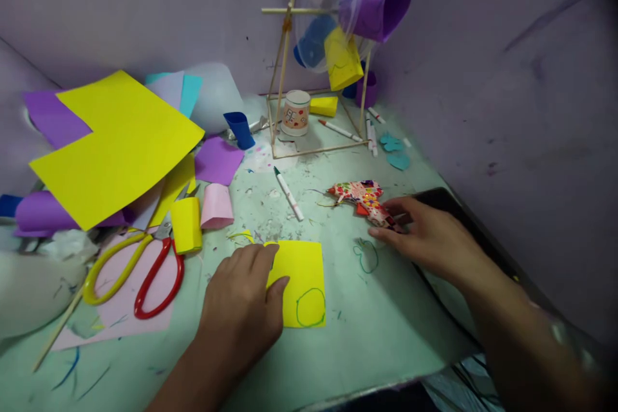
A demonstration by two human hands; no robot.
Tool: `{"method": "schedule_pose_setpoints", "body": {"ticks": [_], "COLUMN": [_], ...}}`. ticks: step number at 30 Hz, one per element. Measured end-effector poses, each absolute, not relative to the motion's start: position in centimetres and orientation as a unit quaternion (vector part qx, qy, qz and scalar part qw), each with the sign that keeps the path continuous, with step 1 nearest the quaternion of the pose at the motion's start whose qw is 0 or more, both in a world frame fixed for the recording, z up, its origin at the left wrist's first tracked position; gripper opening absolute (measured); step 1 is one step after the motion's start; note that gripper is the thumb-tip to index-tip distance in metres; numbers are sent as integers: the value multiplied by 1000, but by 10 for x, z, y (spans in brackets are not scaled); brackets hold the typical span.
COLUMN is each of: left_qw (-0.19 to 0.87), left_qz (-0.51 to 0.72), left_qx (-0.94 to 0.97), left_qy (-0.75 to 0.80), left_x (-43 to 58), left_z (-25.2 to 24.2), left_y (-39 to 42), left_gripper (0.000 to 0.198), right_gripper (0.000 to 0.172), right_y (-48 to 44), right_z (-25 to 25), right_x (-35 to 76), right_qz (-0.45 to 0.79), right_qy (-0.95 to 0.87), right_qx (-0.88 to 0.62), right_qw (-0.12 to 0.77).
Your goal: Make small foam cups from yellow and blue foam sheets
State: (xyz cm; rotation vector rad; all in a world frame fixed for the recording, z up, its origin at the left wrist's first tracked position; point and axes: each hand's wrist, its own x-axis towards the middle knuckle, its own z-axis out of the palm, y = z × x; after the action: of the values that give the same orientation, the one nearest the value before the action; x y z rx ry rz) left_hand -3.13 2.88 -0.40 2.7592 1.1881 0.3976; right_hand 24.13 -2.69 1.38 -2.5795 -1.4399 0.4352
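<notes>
Two bare arms reach over the near edge of the table [347,354], and the left hand [244,290] rests on a yellow paper square [302,270]. Its fingers are bent, its thumb spread apart from them, and most of the square shows to their right. A green circle [310,308] is drawn in the sheet's near right corner.

Farther right, the right hand [429,232] has fingers and thumb on either side of the handle of a flower-patterned glue gun [360,195]; from where I stand I cannot tell how firmly they close. That hand is much the nearer one. The gun lies ahead and to its left, long axis running across the table, nozzle pointing left and handle slanting back into the fingers.

Over to the left, red-and-yellow-handled scissors [165,230] lie beside the paper pieces. Beyond the square is a white marker [288,194], without a label I can read. Farthest back, a paper cup [295,113] within a stick frame [318,150] carries dark characters and red marks, too small to make out.
</notes>
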Motion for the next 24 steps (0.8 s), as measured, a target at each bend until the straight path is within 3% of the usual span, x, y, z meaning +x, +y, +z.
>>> {"method": "schedule_pose_setpoints", "body": {"ticks": [8, 13, 19, 24], "left_qw": [35, 59, 116, 151], "left_qz": [50, 58, 29, 2], "left_qx": [912, 909, 894, 880], "left_qy": [406, 408, 432, 450], "left_x": [-29, -30, -29, -26], "left_z": [-9, -13, -6, -2], "left_y": [26, 27, 25, 25], "left_gripper": [28, 27, 27, 26], "right_gripper": [52, 30, 27, 30], "right_y": [-4, -1, -7, -35], "right_z": [1, 1, 3, 5], "right_x": [252, 258, 241, 237], "right_qz": [219, 323, 543, 553], "right_qy": [-454, -424, -228, -228], "right_qx": [-858, -833, -737, -656], "right_qw": [101, 147, 330, 461]}}
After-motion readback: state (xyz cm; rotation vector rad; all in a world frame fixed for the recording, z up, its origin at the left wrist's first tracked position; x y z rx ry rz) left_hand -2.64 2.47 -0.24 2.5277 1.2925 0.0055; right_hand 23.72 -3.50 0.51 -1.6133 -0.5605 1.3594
